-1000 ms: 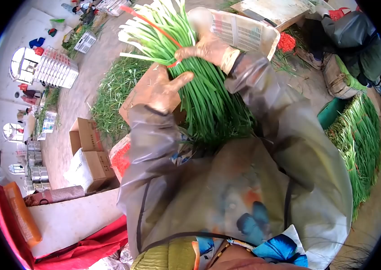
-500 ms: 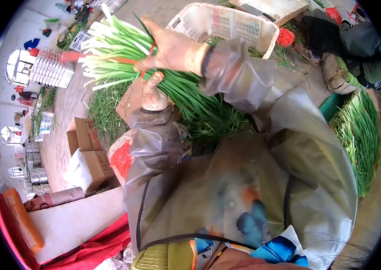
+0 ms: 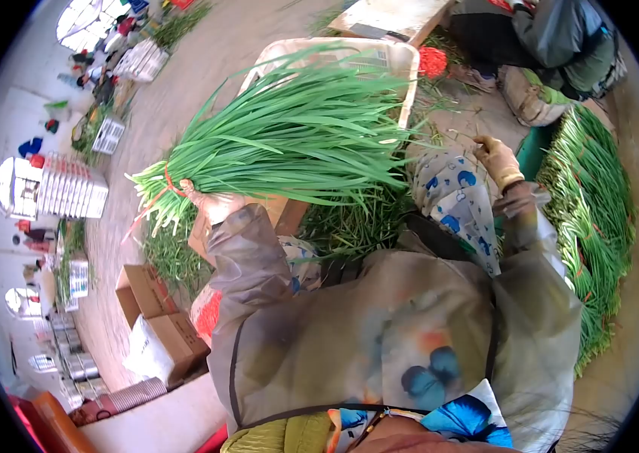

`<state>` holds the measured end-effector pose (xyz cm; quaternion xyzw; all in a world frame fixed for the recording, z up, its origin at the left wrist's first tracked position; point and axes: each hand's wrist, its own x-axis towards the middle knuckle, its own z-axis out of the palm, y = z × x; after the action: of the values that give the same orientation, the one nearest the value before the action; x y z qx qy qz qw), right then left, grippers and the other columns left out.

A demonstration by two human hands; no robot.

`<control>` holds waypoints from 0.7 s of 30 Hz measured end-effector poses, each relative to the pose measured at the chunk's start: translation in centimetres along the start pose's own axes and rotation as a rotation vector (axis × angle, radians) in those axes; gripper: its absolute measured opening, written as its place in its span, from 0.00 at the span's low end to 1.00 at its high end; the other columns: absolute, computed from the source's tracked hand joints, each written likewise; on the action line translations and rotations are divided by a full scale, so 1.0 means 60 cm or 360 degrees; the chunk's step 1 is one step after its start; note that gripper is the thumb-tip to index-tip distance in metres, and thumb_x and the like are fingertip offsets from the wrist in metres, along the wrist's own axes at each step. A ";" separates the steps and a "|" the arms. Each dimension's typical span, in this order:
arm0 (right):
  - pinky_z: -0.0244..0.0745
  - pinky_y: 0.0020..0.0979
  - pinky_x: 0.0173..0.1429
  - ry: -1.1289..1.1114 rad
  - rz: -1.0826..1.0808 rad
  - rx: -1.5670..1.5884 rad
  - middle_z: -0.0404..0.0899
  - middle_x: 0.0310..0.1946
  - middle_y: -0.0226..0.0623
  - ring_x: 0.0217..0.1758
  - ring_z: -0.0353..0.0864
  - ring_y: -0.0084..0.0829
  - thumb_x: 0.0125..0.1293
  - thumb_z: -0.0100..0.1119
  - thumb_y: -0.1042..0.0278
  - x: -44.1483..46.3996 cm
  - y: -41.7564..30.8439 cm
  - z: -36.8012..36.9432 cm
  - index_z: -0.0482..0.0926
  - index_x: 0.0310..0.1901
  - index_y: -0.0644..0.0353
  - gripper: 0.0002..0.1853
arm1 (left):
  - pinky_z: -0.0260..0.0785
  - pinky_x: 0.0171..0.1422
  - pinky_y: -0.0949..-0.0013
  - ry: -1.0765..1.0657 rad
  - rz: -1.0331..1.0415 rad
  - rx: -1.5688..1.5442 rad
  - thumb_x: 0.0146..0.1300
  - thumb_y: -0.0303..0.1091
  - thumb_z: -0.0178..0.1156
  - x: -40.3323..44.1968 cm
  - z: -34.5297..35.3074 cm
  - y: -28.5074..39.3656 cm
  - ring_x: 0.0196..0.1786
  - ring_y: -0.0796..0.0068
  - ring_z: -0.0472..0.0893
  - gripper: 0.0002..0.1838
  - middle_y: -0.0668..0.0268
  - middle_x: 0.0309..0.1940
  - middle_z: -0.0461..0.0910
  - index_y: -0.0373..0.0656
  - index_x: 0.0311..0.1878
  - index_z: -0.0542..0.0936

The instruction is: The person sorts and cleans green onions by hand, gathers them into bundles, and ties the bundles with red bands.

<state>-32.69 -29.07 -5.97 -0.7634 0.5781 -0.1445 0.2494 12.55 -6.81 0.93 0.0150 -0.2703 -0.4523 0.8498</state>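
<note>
My left hand [image 3: 214, 204] is closed around the pale stem end of a bunch of garlic chives [image 3: 289, 136], just beside the red tie [image 3: 171, 180] that binds it. The long green leaves fan out to the right, across the front of a white plastic crate. My right hand [image 3: 499, 161], in a pale glove, is away from the bunch, above my patterned trouser leg [image 3: 455, 192]. Its fingers are curled inward; thin wisps show near the fingertips, but what they hold, if anything, I cannot make out.
A white crate [image 3: 412, 94] stands ahead. To my right is a long stack of tied chives [image 3: 595, 219]. Loose greens [image 3: 357, 230] lie before me. Cardboard boxes [image 3: 176, 336] sit at left. Another person [image 3: 561, 45] is at upper right; more people are far off.
Both hands were on the bunch before. My right hand has let go and moved right and down. The bunch has swung round in my left hand, its leaves now spread over the crate.
</note>
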 end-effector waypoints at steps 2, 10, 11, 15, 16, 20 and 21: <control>0.71 0.27 0.42 0.0081 0.0082 0.0596 0.79 0.33 0.36 0.35 0.77 0.30 0.60 0.58 0.65 -0.009 0.030 -0.010 0.77 0.49 0.57 0.15 | 0.58 0.65 0.46 0.0146 -0.0020 -0.0060 0.57 0.41 0.59 0.021 -0.001 -0.019 0.60 0.54 0.68 0.27 0.57 0.58 0.69 0.41 0.58 0.69; 0.67 0.18 0.34 -0.0029 -0.0504 0.1416 0.76 0.30 0.25 0.28 0.68 0.14 0.61 0.55 0.78 -0.096 -0.168 -0.038 0.79 0.43 0.62 0.09 | 0.68 0.58 0.61 0.0098 -0.0536 0.0577 0.48 0.30 0.67 0.024 0.081 -0.150 0.54 0.64 0.73 0.37 0.62 0.54 0.72 0.37 0.63 0.63; 0.68 0.19 0.35 0.0038 -0.0727 0.1277 0.78 0.31 0.27 0.30 0.71 0.15 0.62 0.55 0.77 -0.107 -0.187 -0.045 0.79 0.43 0.62 0.09 | 0.69 0.58 0.61 0.0163 -0.0702 0.0602 0.47 0.32 0.68 0.015 0.067 -0.160 0.52 0.64 0.75 0.38 0.60 0.52 0.73 0.37 0.62 0.64; 0.72 0.23 0.38 -0.0006 -0.0836 0.1267 0.80 0.34 0.33 0.32 0.75 0.20 0.63 0.54 0.73 -0.127 -0.238 -0.065 0.79 0.43 0.62 0.09 | 0.71 0.55 0.62 0.0026 -0.0912 0.0758 0.44 0.33 0.69 -0.019 0.108 -0.203 0.49 0.64 0.77 0.37 0.58 0.49 0.75 0.35 0.60 0.67; 0.72 0.23 0.37 -0.0022 -0.0870 0.1306 0.80 0.33 0.34 0.31 0.76 0.20 0.62 0.54 0.73 -0.124 -0.246 -0.062 0.79 0.43 0.61 0.09 | 0.71 0.54 0.62 0.0018 -0.0980 0.0775 0.44 0.33 0.68 -0.027 0.125 -0.214 0.48 0.64 0.77 0.36 0.58 0.48 0.76 0.35 0.59 0.68; 0.73 0.27 0.36 0.0128 -0.0906 0.1278 0.79 0.27 0.37 0.29 0.77 0.25 0.60 0.59 0.65 -0.112 -0.279 -0.040 0.78 0.35 0.61 0.08 | 0.70 0.55 0.63 -0.0005 -0.1031 0.0794 0.46 0.31 0.66 -0.053 0.135 -0.250 0.48 0.66 0.77 0.28 0.60 0.45 0.77 0.36 0.53 0.72; 0.70 0.25 0.33 0.0096 -0.0784 0.0970 0.77 0.24 0.31 0.26 0.72 0.20 0.59 0.61 0.65 -0.125 -0.298 -0.060 0.76 0.35 0.61 0.09 | 0.69 0.55 0.66 0.0008 -0.1049 0.0811 0.47 0.31 0.66 -0.056 0.137 -0.257 0.48 0.69 0.76 0.27 0.62 0.45 0.77 0.37 0.53 0.72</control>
<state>-22.20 -18.97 7.37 -0.7657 0.3151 -0.3873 0.4054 -4.55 -11.48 2.27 0.3115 -0.3523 -0.6187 0.6293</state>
